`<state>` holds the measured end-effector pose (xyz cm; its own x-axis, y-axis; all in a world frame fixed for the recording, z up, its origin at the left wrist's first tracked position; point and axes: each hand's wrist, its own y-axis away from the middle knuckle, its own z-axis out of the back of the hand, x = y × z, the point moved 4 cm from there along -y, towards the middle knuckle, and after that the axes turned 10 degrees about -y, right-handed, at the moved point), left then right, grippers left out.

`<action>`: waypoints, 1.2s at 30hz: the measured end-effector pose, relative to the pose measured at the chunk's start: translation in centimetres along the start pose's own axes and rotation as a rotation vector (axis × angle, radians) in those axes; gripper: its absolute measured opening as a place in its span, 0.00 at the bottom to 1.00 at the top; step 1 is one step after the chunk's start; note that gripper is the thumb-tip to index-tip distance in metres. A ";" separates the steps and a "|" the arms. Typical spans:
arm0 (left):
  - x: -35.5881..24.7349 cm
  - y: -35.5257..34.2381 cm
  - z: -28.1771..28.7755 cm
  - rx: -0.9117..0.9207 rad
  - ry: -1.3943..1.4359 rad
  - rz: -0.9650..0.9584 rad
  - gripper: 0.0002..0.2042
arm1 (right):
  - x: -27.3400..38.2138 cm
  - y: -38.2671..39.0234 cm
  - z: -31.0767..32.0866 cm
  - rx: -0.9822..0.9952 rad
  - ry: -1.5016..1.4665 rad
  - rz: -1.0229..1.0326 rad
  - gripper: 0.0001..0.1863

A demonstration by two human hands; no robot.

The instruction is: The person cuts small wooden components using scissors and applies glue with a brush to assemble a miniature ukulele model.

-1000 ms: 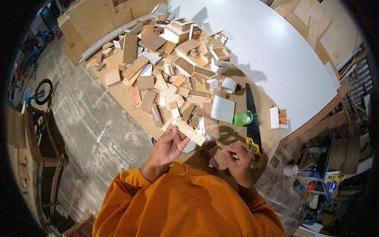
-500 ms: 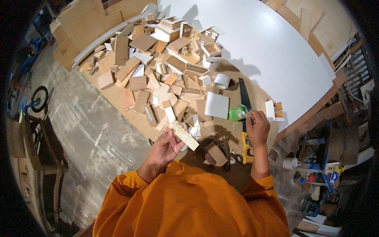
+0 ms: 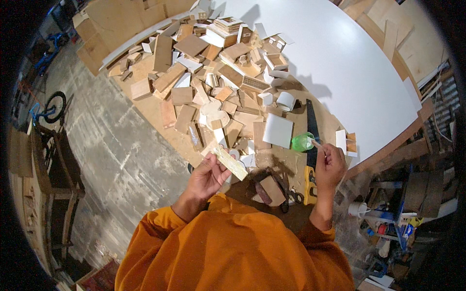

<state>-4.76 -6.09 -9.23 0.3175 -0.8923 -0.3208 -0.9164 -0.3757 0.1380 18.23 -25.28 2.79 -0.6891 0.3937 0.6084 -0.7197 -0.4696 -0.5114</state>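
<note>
My left hand (image 3: pixel 211 172) grips a short wooden strip (image 3: pixel 230 165) with a glossy pale yellow coat on its upper face. My right hand (image 3: pixel 328 162) pinches a thin light stick, perhaps a brush (image 3: pixel 316 144), whose tip is at the green translucent cup (image 3: pixel 299 142). A hand saw with a yellow handle (image 3: pixel 309 185) lies under and beside the cup and hand. A white panel (image 3: pixel 278 131) is left of the cup. Below the strip are a brown block (image 3: pixel 272 190) and dark scissors (image 3: pixel 295 196).
A heap of wooden offcuts and small pieces (image 3: pixel 194 72) covers much of the board; a white sheet (image 3: pixel 349 58) lies beyond it. A small white box (image 3: pixel 345 142) is at the right. Outside the table are a bicycle (image 3: pixel 51 107), wooden frame (image 3: pixel 53 194) and cluttered shelf (image 3: pixel 388 218).
My right hand has moved right and up from beside the strip to the green cup, carrying the stick. My left hand still holds the strip in much the same place.
</note>
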 end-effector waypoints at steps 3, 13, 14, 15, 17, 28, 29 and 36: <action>-0.6 -0.4 0.2 -0.033 -0.006 -0.024 0.19 | 2.1 1.9 0.2 0.048 -0.394 -0.065 0.05; -0.3 -1.5 -2.1 0.071 0.029 0.000 0.17 | 5.6 6.8 -3.9 0.382 -0.711 -0.214 0.06; -0.3 -1.4 -1.5 0.037 0.012 -0.013 0.17 | 4.6 6.9 -3.9 0.396 -0.737 -0.259 0.06; -0.3 -1.3 -0.9 0.007 0.003 -0.019 0.17 | 3.6 6.8 -3.5 0.408 -0.752 -0.306 0.05; -0.4 -1.1 -0.4 -0.029 -0.007 -0.021 0.17 | 1.1 6.1 -2.1 0.297 -0.739 -0.361 0.04; 1.3 0.0 -0.7 -0.026 -0.036 0.075 0.18 | -5.5 -0.1 -2.1 0.212 0.192 -0.087 0.15; 1.5 0.2 -1.0 -0.028 -0.047 0.099 0.19 | -5.1 -0.3 -2.8 0.250 0.255 -0.098 0.17; 3.4 1.9 2.1 -0.131 0.051 0.192 0.17 | 5.7 3.8 -5.1 0.655 -0.350 0.103 0.16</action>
<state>-5.91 -9.35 -12.03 0.1554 -0.9607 -0.2299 -0.9229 -0.2242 0.3131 11.13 -20.79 1.24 -0.6043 0.0994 0.7905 -0.3801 -0.9080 -0.1763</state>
